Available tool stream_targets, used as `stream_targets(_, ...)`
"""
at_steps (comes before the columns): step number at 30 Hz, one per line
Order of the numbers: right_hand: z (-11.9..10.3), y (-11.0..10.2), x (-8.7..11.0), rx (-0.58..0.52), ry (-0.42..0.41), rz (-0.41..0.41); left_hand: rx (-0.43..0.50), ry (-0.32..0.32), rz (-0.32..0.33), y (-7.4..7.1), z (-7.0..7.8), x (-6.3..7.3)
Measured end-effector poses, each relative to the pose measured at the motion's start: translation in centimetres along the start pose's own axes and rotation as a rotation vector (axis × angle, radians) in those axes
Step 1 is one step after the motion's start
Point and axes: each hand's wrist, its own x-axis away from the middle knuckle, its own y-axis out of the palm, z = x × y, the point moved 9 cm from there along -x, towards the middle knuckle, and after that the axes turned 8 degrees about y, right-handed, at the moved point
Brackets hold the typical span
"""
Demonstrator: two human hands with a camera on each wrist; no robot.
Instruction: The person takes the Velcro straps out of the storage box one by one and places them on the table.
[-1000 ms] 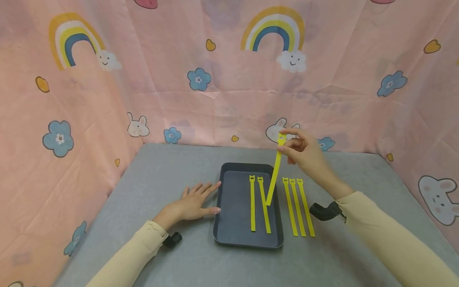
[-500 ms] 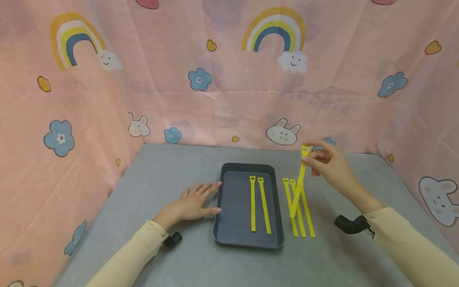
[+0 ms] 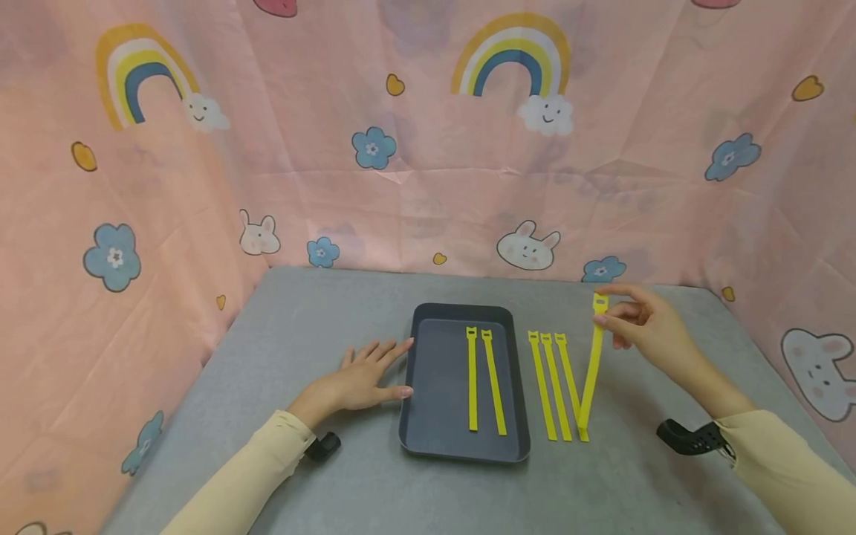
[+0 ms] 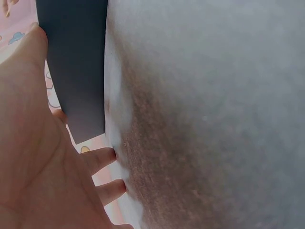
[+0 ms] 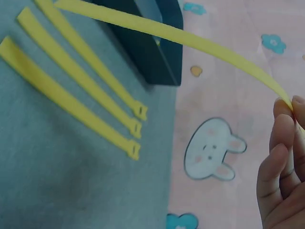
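Note:
My right hand (image 3: 645, 323) pinches a yellow cable tie strap (image 3: 592, 371) by its slotted head, between thumb and fingers. The strap hangs down, and its lower tip overlaps the end of the rightmost of three yellow straps (image 3: 550, 386) lying side by side on the table. In the right wrist view the held strap (image 5: 205, 44) arches away from the fingertips. My left hand (image 3: 361, 379) lies with fingers spread at the left side of a dark grey tray (image 3: 428, 446), thumb and index fingertip at its rim. Inside the tray are two more yellow straps (image 3: 472, 386), lying lengthwise.
The grey table (image 3: 321, 312) is enclosed at the back and sides by a pink curtain (image 3: 428, 193) printed with rainbows, rabbits and flowers. Each wrist wears a black camera mount (image 3: 689, 437).
My right hand has carried the held strap from over the tray's right edge, rightward and lower, to the right of the three table straps. My left hand stays in place.

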Motion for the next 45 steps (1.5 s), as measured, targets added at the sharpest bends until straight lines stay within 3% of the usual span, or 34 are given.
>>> stream_targets(16, 5.0, 0.8, 0.0, 0.077, 0.126, -0.113, -0.023, -0.017, -0.013, -0.1, -0.2, -0.1)
stream_targets(28, 8.3, 1.6, -1.5, 0.074, 0.161, -0.075, -0.016, -0.017, -0.005, 0.0, -0.2, -0.1)
stream_targets(45, 9.7, 3.9, -3.4, 0.136, 0.178, -0.121, -0.01, -0.017, -0.007, 0.0, -0.2, -0.1)
